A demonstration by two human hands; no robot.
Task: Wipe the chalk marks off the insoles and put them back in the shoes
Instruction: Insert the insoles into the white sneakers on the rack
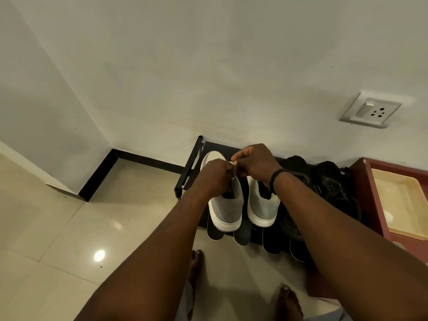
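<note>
While both fists meet over the white shoes (240,205), left hand (215,176) and right hand (254,163) pinch something tiny.

I see both forearms bare, no sleeves reaching them. A dark band (278,176) circles the right wrist. Both feet (195,265) are bare, with pale cloth at the legs.

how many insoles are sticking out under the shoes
4, in a row at the rack's front edge: one under the left white shoe, one between the white shoes, two further right. Others may be hidden.
</note>
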